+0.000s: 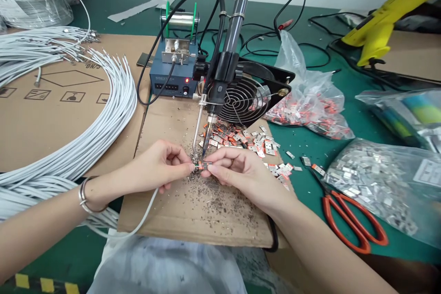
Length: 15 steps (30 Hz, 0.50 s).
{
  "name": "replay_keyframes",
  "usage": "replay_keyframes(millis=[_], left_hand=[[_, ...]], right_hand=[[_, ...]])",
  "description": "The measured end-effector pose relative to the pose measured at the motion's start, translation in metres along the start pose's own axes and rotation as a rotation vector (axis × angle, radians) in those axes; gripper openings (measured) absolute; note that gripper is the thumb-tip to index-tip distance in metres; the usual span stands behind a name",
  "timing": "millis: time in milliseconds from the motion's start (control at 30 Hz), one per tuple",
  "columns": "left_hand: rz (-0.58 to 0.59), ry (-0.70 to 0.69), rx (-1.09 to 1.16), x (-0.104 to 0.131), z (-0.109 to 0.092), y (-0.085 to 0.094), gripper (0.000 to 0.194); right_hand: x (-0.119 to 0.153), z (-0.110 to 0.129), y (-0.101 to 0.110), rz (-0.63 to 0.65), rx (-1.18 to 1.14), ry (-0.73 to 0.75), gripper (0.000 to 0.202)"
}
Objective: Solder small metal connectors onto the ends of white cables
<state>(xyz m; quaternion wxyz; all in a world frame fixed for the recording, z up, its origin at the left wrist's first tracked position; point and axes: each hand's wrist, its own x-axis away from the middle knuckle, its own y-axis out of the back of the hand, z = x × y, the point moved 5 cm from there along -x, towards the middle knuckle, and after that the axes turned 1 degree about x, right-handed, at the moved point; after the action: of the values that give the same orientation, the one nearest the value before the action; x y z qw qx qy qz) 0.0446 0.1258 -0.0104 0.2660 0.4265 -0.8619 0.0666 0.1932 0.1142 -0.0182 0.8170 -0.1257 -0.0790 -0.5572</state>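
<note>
Although I study the head view closely, lettering on the blue station (160, 66) is too small to read. The left hand (174, 164) has its grip closed near the end of a white cable (148, 212); the right hand (237, 170) pinches a small metal connector (206, 165) between the cardboard sheet's (165, 216) side edges, by the soldering iron (216, 94). Where they meet is partly hidden.

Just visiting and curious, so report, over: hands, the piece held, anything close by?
Left hand pinching white cable. Right hand holding small metal connector. Soldering iron tip close above. Dark debris scattered on cardboard.
</note>
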Motion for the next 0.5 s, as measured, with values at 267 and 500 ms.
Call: replay_keyframes(millis=[267,500], left_hand=[[0.177,-0.046,0.003,0.014,0.008,-0.019,0.023],[0.152,-0.132,-0.133,0.045,-0.004,-0.039,0.023]], right_hand=[[0.014,0.006,-0.001,0.193,0.126,0.002,0.009],[0.046,0.014,-0.005,0.177,0.078,0.068,0.002]])
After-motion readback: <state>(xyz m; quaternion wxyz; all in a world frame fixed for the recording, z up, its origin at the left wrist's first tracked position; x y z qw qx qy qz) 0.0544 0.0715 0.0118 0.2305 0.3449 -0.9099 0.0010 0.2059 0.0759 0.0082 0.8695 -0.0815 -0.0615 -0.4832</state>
